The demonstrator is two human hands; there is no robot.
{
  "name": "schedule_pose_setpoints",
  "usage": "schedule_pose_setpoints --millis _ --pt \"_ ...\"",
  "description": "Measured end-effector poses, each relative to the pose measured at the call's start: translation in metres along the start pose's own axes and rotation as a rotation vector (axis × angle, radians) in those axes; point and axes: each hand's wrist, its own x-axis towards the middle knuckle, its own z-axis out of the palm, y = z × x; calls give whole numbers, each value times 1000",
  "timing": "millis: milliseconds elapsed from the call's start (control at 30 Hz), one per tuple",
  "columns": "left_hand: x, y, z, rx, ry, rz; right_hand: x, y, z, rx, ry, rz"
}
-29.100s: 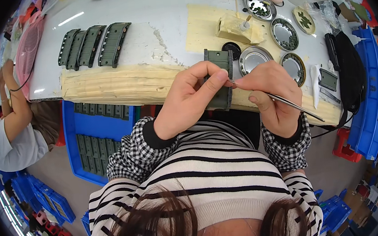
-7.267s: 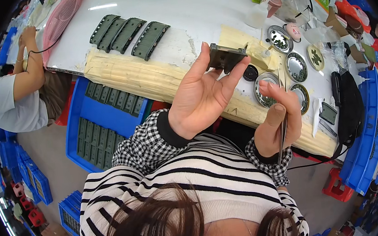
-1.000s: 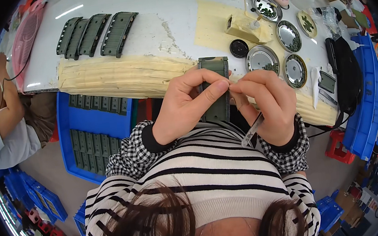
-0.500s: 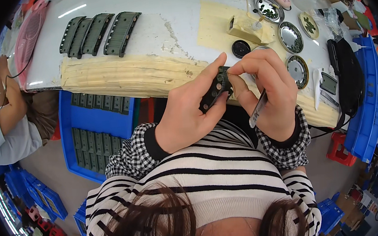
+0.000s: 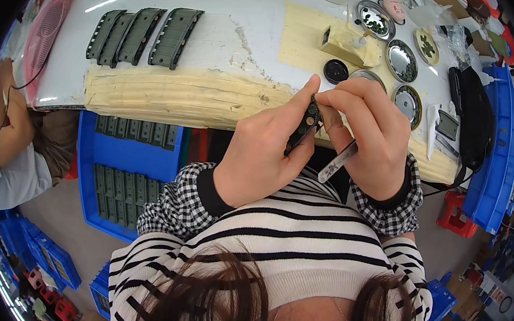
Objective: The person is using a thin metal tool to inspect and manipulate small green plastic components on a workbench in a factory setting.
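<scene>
— Blue crate (image 5: 146,165) sits at the far left under the bench edge, rows of dark green ribbed parts (image 5: 125,192) inside it. Four more of those green strips (image 5: 146,35) lie on the white table (image 5: 255,12) above. What's in the hands?

— Moving right: the left hand (image 5: 262,154) is curled closed around a small dark part (image 5: 304,126), thumb and forefinger pinching it up near the table's taped front edge. A second ago that part lay flatter, its broad green face turned up; now it is tipped on edge, so only its narrow dark side shows.

— And the other hand?

— The right hand (image 5: 369,134) has its fingertips closed on the top end of the same part, touching the left forefinger. Metal tweezers (image 5: 337,162) are tucked under its palm, tips pointing down and away, where half a minute ago they were working at the part. I'd judge the tweezer step is paused and fingers have taken over.

— Further right?

— Round metal dishes (image 5: 401,60) of tiny pieces, a black cap (image 5: 335,71), then blue bins (image 5: 498,156).
</scene>
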Motion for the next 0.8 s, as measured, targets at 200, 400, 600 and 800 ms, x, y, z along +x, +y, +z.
schedule_pose_setpoints --millis 200,400,600,800 --pt "-1 1 1 -32 25 -26 -7 2 5 11 -3 -18" --pt "0 0 2 3 39 -7 -7 -3 8 0 3 -24" --pt "1 -2 2 -6 25 -14 -5 0 7 129 13 37" --pt "4 2 0 27 8 0 -7 4 8 233 78 84"
